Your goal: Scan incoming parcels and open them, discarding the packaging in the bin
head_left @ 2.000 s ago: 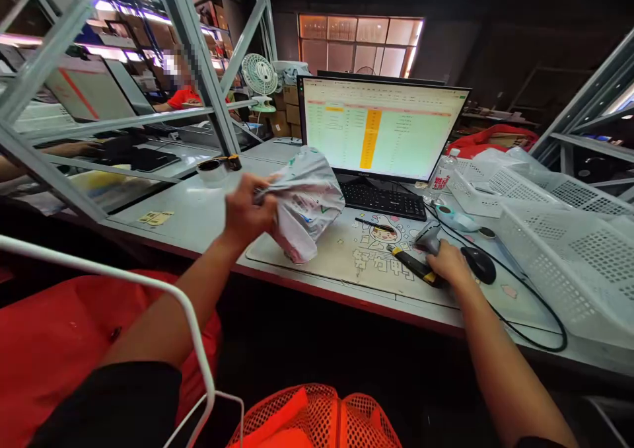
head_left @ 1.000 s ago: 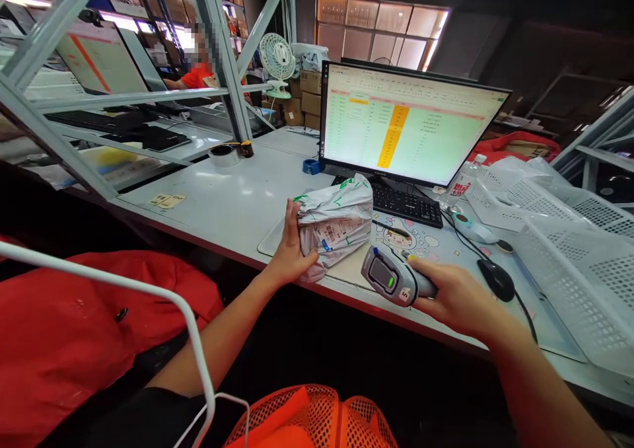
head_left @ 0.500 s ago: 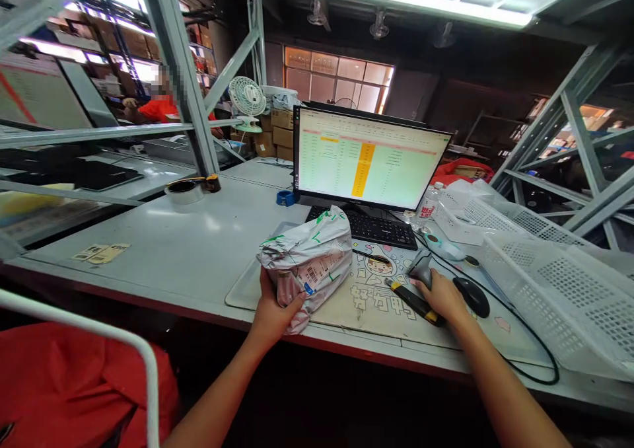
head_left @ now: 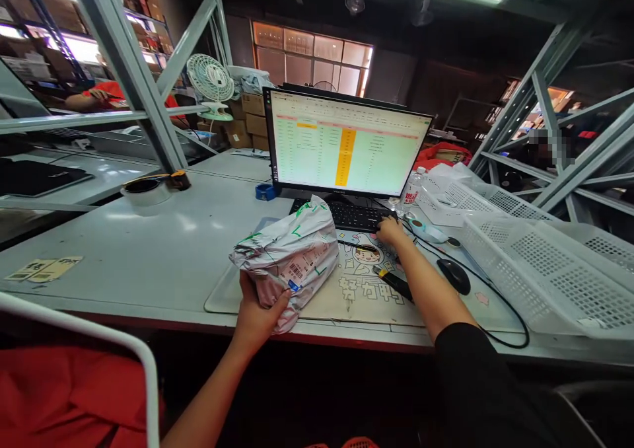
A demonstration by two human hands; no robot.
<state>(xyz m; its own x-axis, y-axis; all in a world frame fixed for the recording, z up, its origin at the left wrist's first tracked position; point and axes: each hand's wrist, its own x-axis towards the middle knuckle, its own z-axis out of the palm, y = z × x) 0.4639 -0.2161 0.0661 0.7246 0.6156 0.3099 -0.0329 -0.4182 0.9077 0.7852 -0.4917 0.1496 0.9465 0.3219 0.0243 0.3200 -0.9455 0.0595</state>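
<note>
My left hand (head_left: 261,309) grips the near lower corner of a white plastic mailing parcel (head_left: 292,253) with green marks, its thumb beside a printed shipping label (head_left: 304,266). The parcel is tilted above the desk mat. My right hand (head_left: 390,230) rests at the right end of a black keyboard (head_left: 354,217), fingers stretched over the keys and holding nothing visible. Under my right forearm lies a yellow-and-black utility knife (head_left: 393,283), partly covered. The barcode scanner is mostly or wholly hidden by that arm. A monitor (head_left: 317,147) behind the keyboard displays a spreadsheet.
A black mouse (head_left: 454,276) and its cable lie to the right, beside white perforated baskets (head_left: 539,269). Tape rolls (head_left: 146,193) and a blue tape ring (head_left: 265,191) sit left of the monitor. Metal posts (head_left: 123,71) frame the desk. Another person (head_left: 106,94) is at far left.
My right hand has let go of the barcode scanner and moved forward to the keyboard. My left hand still holds the parcel. The view has shifted slightly right.
</note>
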